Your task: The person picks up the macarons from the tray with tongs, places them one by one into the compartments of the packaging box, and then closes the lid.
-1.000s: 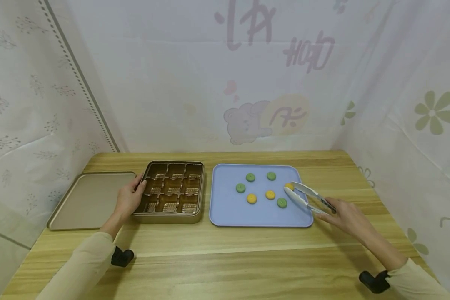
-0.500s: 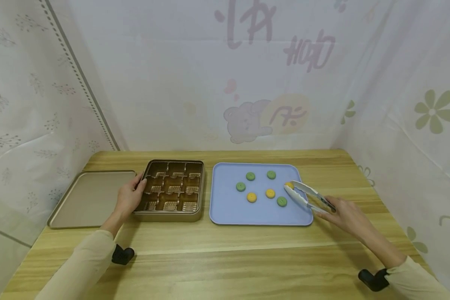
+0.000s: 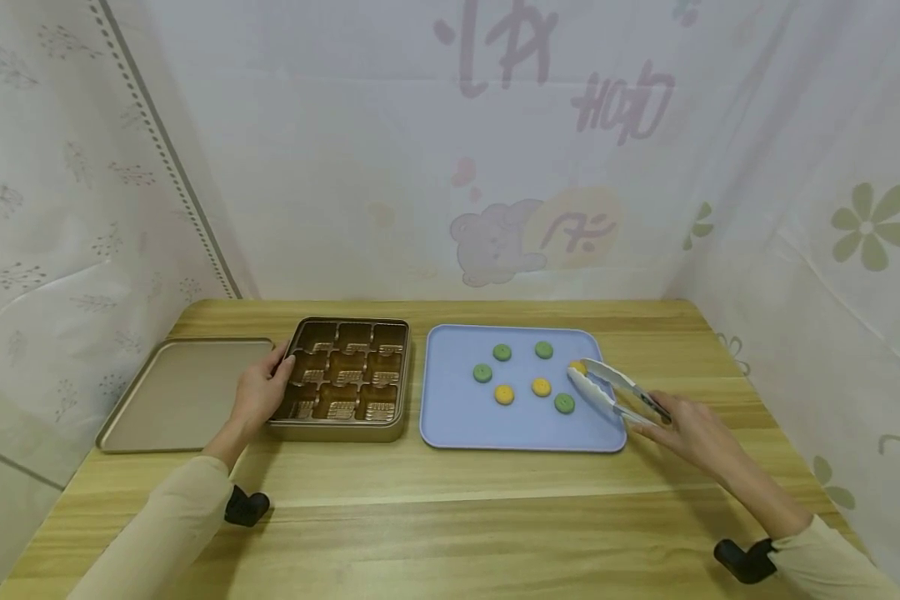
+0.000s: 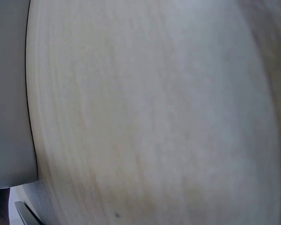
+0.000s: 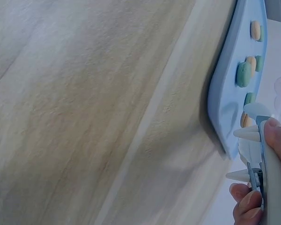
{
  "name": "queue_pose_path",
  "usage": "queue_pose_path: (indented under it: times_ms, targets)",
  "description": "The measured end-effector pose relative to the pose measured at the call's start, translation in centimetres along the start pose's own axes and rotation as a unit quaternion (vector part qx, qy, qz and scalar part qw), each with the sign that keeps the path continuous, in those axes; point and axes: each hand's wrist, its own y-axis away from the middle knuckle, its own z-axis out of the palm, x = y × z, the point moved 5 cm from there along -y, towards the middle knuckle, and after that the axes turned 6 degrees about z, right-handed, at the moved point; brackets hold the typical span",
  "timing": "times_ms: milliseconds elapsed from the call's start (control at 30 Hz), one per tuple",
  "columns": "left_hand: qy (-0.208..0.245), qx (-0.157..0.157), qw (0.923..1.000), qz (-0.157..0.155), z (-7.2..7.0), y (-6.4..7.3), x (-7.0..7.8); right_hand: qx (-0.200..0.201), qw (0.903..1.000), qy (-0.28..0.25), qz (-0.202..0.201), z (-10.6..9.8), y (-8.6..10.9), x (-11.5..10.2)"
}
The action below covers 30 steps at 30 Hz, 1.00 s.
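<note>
Right hand [image 3: 690,432] is gripping a pair of white tongs [image 3: 617,393], fingers [image 5: 247,200] curled round the handles, and the tips are closing around a yellow cookie [image 3: 577,367] sitting near the right edge of the blue tray [image 3: 450,421]. I can't tell if the tips are actually squeezing it or just bracketing it (the cookie is half hidden behind them). Left hand [image 3: 258,397] is resting on the left wall of the gold divided tin [image 3: 345,429], fingers curled over the rim, holding it steady on the bench [image 3: 450,517].

Working outward: five more cookies are lying on that tray, three green [image 3: 502,352] and two yellow [image 3: 504,394], all apart from each other. One green one [image 3: 564,404] is lying just beside the tongs, so I'd say that's the one at risk of getting nudged. The tin's nine compartments are all looking bare. Its flat gold lid [image 3: 172,400] is lying to the left, just beside the tin.

If I were doing this grab, I'd be squeezing gently and evenly on the cookie's sides, since these look like they'd crumble or pop out sideways under a hard pinch, then lifting straight up before swinging over. Keeping the left hand planted seems smart, so the tin isn't sliding.
</note>
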Motion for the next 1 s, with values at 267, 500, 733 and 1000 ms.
queue_pose_path:
  times_ms: [267, 500, 733, 1000]
  targets:
    - [-0.004, 0.008, 0.9999, 0.010, 0.0, -0.1, 0.1, -0.003, 0.9999, 0.003, -0.010, -0.2, -0.6, -1.8]
    - [-0.004, 0.012, 0.9999, 0.010, 0.0, 0.0, 0.1, 0.004, 0.9991, -0.006, -0.041, 0.3, -1.2, -5.2]
    - [0.000, 0.016, 0.9998, 0.012, -0.1, 0.1, 0.2, 0.010, 0.9945, -0.017, -0.103, 1.0, -2.1, -10.4]
    - [0.009, 0.025, 0.9995, 0.017, -0.1, 0.1, 0.2, -0.007, 0.9795, -0.057, -0.193, 3.1, -3.4, -16.8]
